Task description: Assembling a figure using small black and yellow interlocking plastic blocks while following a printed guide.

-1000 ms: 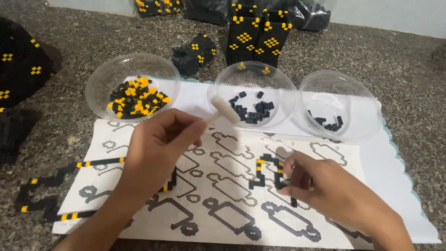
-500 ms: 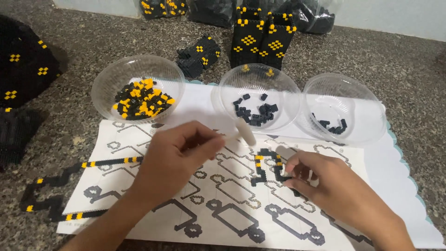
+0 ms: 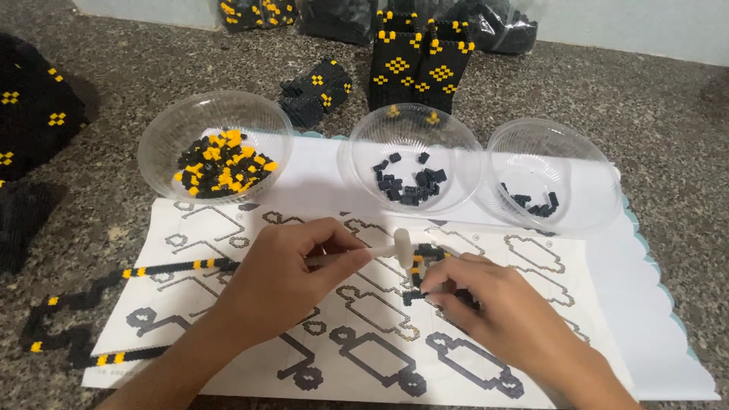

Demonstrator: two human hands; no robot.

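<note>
- At the middle of the frame, the left hand [image 3: 277, 281] grips a small white hammer [image 3: 380, 249] by its handle, fingers clenched round it, the head pointing right.
- Just right of the hammer head, the right hand [image 3: 486, 304] presses its fingers down on a small black and yellow brick piece [image 3: 425, 262], pinching it against the sheet.
- Both hands rest over a white pattern sheet [image 3: 228, 220] printed with grey and black outlines, which lies on a speckled stone counter [image 3: 668, 114].
- Above the sheet, three clear plastic bowls stand in a row: the left bowl [image 3: 216, 133] holds black and yellow bricks, the middle bowl [image 3: 414, 156] a small heap of black bricks, and the right bowl [image 3: 550, 171] only a few black bricks.
- At the left edge of the sheet, a long black strip with yellow marks [image 3: 175, 267] runs from beside the left hand out onto the counter.
- Along the top of the frame stand built black blocks with yellow patterns [image 3: 418, 64], well apart from the hands.
</note>
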